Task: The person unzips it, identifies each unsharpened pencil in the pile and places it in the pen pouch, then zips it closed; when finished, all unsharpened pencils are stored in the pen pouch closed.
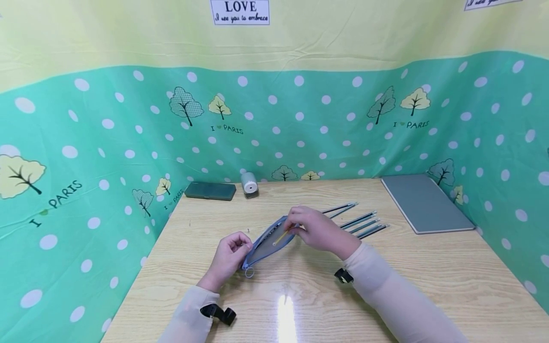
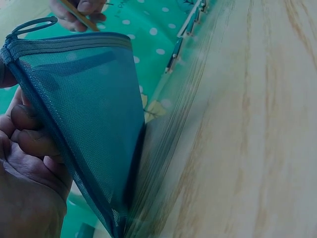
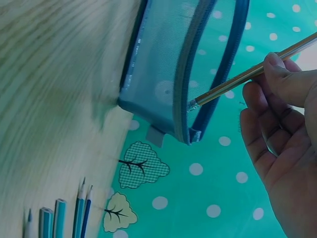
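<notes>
A blue mesh zipper pouch (image 1: 267, 246) stands on the table with its zipped top spread apart. My left hand (image 1: 231, 252) grips it at the near end, by the zipper pull with its ring (image 1: 249, 272). Between thumb and fingers, my right hand (image 1: 316, 229) pinches a yellow pencil (image 3: 242, 78) above the pouch. The pencil slants down, its silver-tipped end right at the mouth of the pouch. Through the mesh, a dark strip (image 2: 79, 67) shows in the left wrist view. Several dark and teal pencils (image 1: 358, 220) lie just beyond my right hand.
At the back left lies a dark green flat case (image 1: 210, 191), beside a small green-and-white cylindrical device (image 1: 249, 183). A grey notebook (image 1: 429, 205) lies at the right back. A patterned cloth (image 1: 300, 124) hangs around the wooden table (image 1: 184, 267).
</notes>
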Demonstrator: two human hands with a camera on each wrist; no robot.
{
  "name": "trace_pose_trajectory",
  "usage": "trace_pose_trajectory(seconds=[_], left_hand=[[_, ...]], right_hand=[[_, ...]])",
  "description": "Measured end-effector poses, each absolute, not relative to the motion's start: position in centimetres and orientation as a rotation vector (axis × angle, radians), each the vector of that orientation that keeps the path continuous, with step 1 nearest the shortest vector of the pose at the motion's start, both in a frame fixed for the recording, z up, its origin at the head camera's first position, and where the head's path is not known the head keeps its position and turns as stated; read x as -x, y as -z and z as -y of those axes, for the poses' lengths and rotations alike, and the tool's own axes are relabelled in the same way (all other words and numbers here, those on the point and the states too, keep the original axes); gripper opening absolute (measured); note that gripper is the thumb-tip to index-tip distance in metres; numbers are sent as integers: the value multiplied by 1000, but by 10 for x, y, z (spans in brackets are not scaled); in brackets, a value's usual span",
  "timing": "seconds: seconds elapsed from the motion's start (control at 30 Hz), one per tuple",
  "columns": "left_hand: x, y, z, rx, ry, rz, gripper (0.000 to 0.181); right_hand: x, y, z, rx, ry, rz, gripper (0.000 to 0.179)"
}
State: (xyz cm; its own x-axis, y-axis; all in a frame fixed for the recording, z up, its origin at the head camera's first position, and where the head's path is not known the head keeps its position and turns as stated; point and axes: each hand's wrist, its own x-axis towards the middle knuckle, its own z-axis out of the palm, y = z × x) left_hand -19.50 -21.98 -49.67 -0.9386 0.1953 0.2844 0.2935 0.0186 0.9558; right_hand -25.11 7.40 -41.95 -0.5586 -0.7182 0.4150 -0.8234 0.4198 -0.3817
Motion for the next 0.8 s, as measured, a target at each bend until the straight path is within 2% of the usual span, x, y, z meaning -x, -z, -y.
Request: trace_pose_trajectory(seconds=[0.8], left_hand=[[195, 498, 219, 564, 2105, 2182, 6]], right_hand=[[254, 439, -63, -1403, -769, 2467, 19]])
